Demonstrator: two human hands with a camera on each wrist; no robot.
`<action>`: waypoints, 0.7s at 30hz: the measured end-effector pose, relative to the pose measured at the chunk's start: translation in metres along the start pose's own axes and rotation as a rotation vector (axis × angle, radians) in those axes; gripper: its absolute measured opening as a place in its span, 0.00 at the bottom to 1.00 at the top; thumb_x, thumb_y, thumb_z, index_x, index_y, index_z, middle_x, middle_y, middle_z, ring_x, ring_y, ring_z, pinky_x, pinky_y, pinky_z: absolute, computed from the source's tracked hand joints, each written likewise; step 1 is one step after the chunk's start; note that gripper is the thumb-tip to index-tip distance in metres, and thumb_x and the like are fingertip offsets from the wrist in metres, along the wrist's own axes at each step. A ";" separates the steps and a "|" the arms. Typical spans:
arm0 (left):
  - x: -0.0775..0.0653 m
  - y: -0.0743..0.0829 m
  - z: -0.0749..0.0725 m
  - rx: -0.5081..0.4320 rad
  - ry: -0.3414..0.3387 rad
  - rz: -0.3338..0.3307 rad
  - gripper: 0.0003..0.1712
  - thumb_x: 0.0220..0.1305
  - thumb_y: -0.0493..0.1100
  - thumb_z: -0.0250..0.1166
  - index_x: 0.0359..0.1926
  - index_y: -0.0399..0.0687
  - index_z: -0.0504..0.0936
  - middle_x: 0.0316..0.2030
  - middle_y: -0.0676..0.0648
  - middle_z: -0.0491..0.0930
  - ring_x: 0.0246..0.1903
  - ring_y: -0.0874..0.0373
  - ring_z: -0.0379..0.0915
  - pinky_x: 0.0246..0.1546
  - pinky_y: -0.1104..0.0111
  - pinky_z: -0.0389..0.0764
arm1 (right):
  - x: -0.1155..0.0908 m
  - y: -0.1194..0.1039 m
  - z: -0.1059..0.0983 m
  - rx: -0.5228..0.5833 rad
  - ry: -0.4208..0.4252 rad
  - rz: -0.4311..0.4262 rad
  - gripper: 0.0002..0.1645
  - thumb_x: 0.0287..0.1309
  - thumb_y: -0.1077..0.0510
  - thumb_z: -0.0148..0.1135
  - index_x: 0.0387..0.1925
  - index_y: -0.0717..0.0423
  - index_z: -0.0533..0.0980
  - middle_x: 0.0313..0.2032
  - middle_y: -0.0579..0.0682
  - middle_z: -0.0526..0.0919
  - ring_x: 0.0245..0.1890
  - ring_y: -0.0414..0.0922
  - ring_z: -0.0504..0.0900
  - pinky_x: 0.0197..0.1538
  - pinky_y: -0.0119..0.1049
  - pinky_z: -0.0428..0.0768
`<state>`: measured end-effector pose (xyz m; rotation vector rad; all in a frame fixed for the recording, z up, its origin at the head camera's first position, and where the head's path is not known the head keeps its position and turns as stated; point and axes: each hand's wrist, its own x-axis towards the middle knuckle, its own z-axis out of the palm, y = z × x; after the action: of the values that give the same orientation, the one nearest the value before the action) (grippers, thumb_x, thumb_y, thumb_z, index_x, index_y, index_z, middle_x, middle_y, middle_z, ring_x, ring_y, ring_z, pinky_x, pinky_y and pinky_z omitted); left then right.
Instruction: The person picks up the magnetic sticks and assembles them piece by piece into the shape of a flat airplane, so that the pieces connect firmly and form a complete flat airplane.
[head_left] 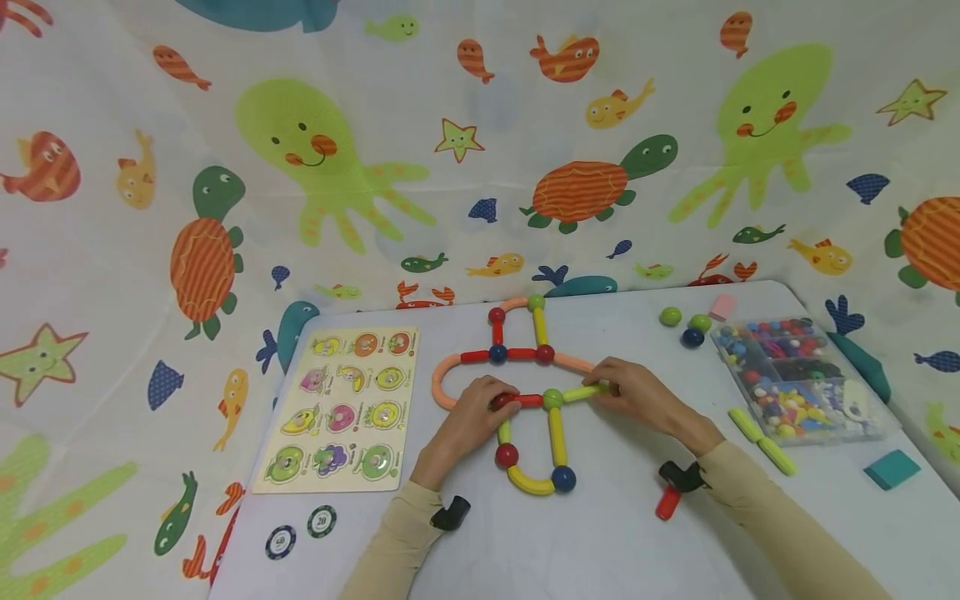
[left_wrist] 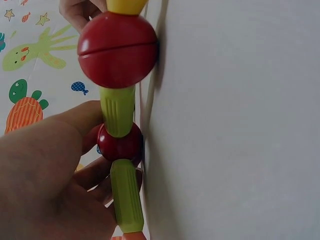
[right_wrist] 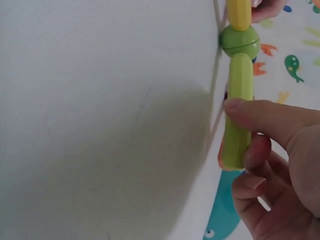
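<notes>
My left hand (head_left: 468, 417) pinches a red ball (left_wrist: 120, 142) between thumb and fingers, with light green rods (left_wrist: 127, 195) joined on both sides of it. My right hand (head_left: 637, 396) holds a light green rod (right_wrist: 238, 120) near its free end; the other end meets a green ball (right_wrist: 240, 41). Both pieces belong to one flat figure of rods and balls on the table. Below the hands, a yellow rod (head_left: 558, 437), a blue ball (head_left: 564, 478), a curved yellow rod (head_left: 531, 482) and another red ball (head_left: 507, 455) form a loop. Further back, a blue ball (head_left: 498, 353) joins red rods.
A fruit puzzle board (head_left: 411, 367) lies left, with two round chips (head_left: 322, 521) in front. On the right are a divided bead box (head_left: 825, 437), light green rods (head_left: 761, 440), loose balls (head_left: 693, 337) and a teal block (head_left: 892, 469). A red rod (head_left: 667, 503) lies under the right wrist.
</notes>
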<state>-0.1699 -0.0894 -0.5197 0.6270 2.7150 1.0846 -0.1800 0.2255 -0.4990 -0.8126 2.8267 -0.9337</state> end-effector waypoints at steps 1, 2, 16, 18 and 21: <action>0.000 0.000 0.000 0.000 0.000 -0.001 0.18 0.71 0.53 0.64 0.57 0.55 0.84 0.51 0.53 0.79 0.52 0.60 0.72 0.57 0.61 0.78 | 0.001 0.001 0.001 -0.006 0.004 -0.002 0.17 0.58 0.63 0.73 0.50 0.50 0.84 0.46 0.45 0.83 0.37 0.40 0.75 0.40 0.31 0.77; 0.000 0.000 0.000 0.000 0.000 -0.001 0.18 0.71 0.53 0.64 0.57 0.55 0.84 0.51 0.53 0.79 0.52 0.59 0.72 0.58 0.61 0.77 | 0.002 0.001 0.002 -0.015 0.009 -0.002 0.17 0.58 0.62 0.73 0.50 0.51 0.84 0.46 0.45 0.83 0.36 0.40 0.75 0.39 0.31 0.76; 0.003 0.002 -0.001 0.007 -0.004 -0.003 0.18 0.71 0.53 0.65 0.57 0.53 0.83 0.52 0.51 0.79 0.53 0.57 0.72 0.58 0.60 0.77 | 0.006 0.007 0.009 -0.014 0.035 0.033 0.18 0.58 0.61 0.74 0.50 0.50 0.83 0.46 0.45 0.83 0.36 0.39 0.75 0.40 0.30 0.78; 0.003 0.002 -0.001 0.008 -0.006 -0.007 0.18 0.71 0.53 0.65 0.57 0.54 0.83 0.52 0.51 0.79 0.53 0.57 0.72 0.58 0.60 0.77 | 0.004 0.008 0.007 0.015 0.049 0.042 0.18 0.58 0.61 0.73 0.51 0.51 0.83 0.47 0.46 0.83 0.36 0.39 0.76 0.40 0.31 0.78; 0.003 0.002 -0.001 0.011 0.001 -0.012 0.18 0.71 0.53 0.65 0.56 0.54 0.84 0.52 0.51 0.79 0.53 0.57 0.72 0.58 0.59 0.77 | 0.000 0.011 0.000 0.056 0.095 0.074 0.17 0.60 0.60 0.72 0.52 0.51 0.83 0.48 0.48 0.84 0.35 0.41 0.76 0.38 0.30 0.78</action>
<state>-0.1722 -0.0873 -0.5170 0.6118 2.7242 1.0678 -0.1858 0.2331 -0.5054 -0.6703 2.8731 -1.0622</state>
